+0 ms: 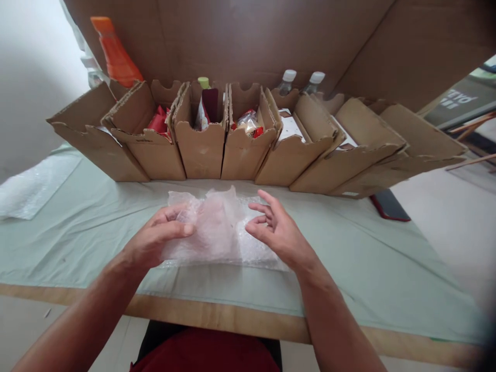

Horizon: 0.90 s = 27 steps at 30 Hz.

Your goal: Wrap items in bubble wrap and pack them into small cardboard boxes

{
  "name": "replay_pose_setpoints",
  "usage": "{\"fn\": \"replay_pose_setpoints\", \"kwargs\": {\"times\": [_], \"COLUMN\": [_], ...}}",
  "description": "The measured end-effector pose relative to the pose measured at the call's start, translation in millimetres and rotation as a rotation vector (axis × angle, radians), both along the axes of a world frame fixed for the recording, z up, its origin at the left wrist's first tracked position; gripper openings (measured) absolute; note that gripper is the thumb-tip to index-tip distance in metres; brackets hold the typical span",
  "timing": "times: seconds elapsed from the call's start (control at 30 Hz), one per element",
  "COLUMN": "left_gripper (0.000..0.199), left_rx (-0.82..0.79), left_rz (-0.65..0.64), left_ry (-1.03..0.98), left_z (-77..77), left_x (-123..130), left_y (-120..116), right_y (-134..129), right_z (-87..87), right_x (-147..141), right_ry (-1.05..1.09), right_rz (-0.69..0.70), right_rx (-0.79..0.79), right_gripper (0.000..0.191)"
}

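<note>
A crinkled, see-through plastic wrap [217, 222] lies near the middle of the cloth-covered table. My left hand [165, 232] grips its left side between thumb and fingers. Under it and to its right is a sheet of bubble wrap [256, 243]. My right hand [275, 227] is over the right part of the bubble wrap, fingers curved and apart, with nothing between them. Something faintly pinkish shows through the wrap, but I cannot make out what it is.
Several cardboard bins [201, 150] stand in a row behind, holding packets and boxes. An orange bottle [116, 57] rises at the back left. More bubble wrap [34, 186] lies at far left. A dark flat object [389, 205] rests at the right edge of the table [368, 268].
</note>
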<state>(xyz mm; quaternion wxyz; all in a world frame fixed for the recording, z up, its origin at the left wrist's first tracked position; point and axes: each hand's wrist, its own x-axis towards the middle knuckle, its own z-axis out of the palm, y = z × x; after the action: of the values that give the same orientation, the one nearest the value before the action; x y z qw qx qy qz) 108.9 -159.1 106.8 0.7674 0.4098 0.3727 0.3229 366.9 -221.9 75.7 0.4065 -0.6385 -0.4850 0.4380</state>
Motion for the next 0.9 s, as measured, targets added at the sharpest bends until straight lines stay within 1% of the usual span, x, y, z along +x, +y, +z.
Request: {"fn": "replay_pose_setpoints", "kwargs": {"times": [0.03,0.1,0.17,0.2,0.27,0.33,0.4,0.47,0.5,0.57,0.6,0.63,0.67,0.7,0.73,0.77,0.83,0.87,0.9], "left_gripper": [0.027,0.031,0.029,0.028,0.028,0.030,0.029,0.023,0.022,0.031,0.038,0.044,0.047,0.048,0.049,0.050,0.052,0.053,0.055], "left_rx": [-0.003,-0.018,-0.019,-0.006,0.057,0.173,0.347,0.508,0.596,0.807,0.930,1.069,1.188,1.284,1.356,1.387,1.375,1.351,1.331], "left_rz": [-0.013,-0.039,-0.061,-0.069,-0.084,-0.073,-0.056,-0.012,0.038,0.187,0.259,0.297,0.282,0.226,0.135,0.004,-0.209,-0.284,-0.324], "left_ry": [-0.012,-0.035,-0.045,-0.042,0.010,0.162,0.444,0.730,0.862,1.064,1.116,1.149,1.130,1.076,1.037,1.023,0.996,0.985,0.973], "left_z": [1.2,6.1,12.3,14.8,16.0,9.9,-3.4,-19.1,-25.9,-34.8,-36.8,-37.8,-38.3,-38.9,-40.2,-42.3,-50.2,-56.1,-63.4], "left_x": [3,7,8,6,-2,-14,-25,-32,-33,-31,-28,-24,-19,-14,-8,-3,3,5,5], "left_y": [1,2,2,3,9,22,39,54,58,54,46,36,23,10,-3,-14,-31,-36,-39], "right_y": [8,23,31,33,31,26,22,19,17,14,13,12,13,16,20,27,47,60,76], "right_z": [-0.1,0.7,2.6,3.7,5.2,4.0,-1.0,-8.9,-12.9,-18.3,-18.4,-16.1,-11.1,-2.9,8.6,23.2,59.8,80.2,100.8], "right_x": [-2,-4,-4,-2,2,8,12,12,11,12,14,17,20,23,25,24,11,-2,-19], "right_ry": [-0.037,-0.018,0.089,0.146,0.200,0.134,-0.067,-0.385,-0.549,-0.802,-0.878,-0.929,-0.967,-0.995,-1.009,-1.010,-0.992,-0.978,-0.969], "right_rz": [0.018,0.059,0.096,0.097,0.034,-0.063,-0.123,-0.128,-0.120,-0.107,-0.110,-0.125,-0.149,-0.173,-0.184,-0.174,-0.082,-0.006,0.075], "right_rx": [-0.027,-0.075,-0.083,-0.053,0.051,0.113,0.113,0.062,0.033,-0.002,0.006,0.038,0.089,0.161,0.246,0.340,0.543,0.641,0.731], "right_gripper": [0.109,0.105,0.092,0.083,0.068,0.058,0.053,0.051,0.052,0.056,0.058,0.060,0.062,0.064,0.065,0.063,0.053,0.046,0.039]}}
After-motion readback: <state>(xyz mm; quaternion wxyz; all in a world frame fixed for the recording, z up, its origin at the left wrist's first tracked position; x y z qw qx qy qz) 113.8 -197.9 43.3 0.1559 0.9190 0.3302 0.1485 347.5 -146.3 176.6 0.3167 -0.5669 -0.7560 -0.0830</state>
